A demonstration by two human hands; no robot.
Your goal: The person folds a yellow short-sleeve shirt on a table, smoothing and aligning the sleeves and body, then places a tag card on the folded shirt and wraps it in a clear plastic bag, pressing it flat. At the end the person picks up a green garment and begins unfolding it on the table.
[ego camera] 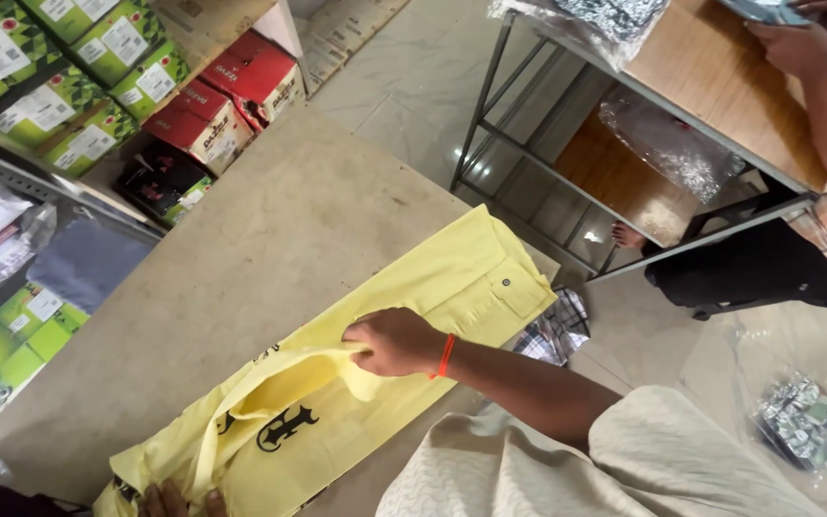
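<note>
Shirt (433, 287): yellow woven cloth, matt, smooth, with a dark plastic-looking button on the pocket flap and a black printed mark.
Table (270, 230) under it: grey-beige board, matt, slightly scuffed and speckled.
Wristband (445, 355): orange, thin; material cannot be told.
Boxes (98, 67) on the shelf: printed cardboard, green and red, faint sheen, white paper labels.
Floor (404, 86): pale stone-like tiles, glossy, reflecting light.
Second table (720, 86): brown wood-look top, satin finish, on grey painted metal tube frame.
Bags (667, 144): clear plastic film, crinkled, shiny.
</note>
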